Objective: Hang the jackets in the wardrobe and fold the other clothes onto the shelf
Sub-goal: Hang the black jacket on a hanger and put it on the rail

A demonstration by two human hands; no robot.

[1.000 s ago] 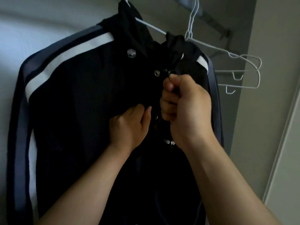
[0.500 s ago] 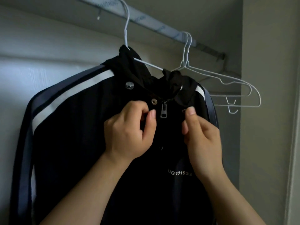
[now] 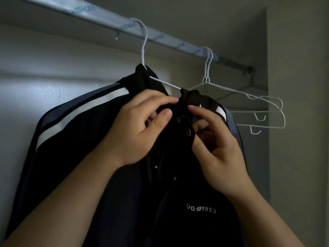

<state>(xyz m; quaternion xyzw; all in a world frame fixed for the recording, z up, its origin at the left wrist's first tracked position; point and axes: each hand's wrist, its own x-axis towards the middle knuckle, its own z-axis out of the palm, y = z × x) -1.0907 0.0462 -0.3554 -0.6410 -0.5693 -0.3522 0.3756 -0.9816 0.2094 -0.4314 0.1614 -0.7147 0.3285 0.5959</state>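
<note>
On jacket (image 3: 80, 166), UG101953, on rail (image 3: 160, 37), HONG

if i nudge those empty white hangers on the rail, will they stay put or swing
Probably they would swing: the empty hangers are thin wire, likely light, hung only by hooks over the round rail. The two hang close together, so one may knock or snag the other.

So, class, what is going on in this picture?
A person is working at the collar of a dark jacket, which hangs on a white wire hanger hooked over the wardrobe rail. The left hand and the right hand both pinch fabric at the neck. Two empty hangers hang further right on the rail.
</note>
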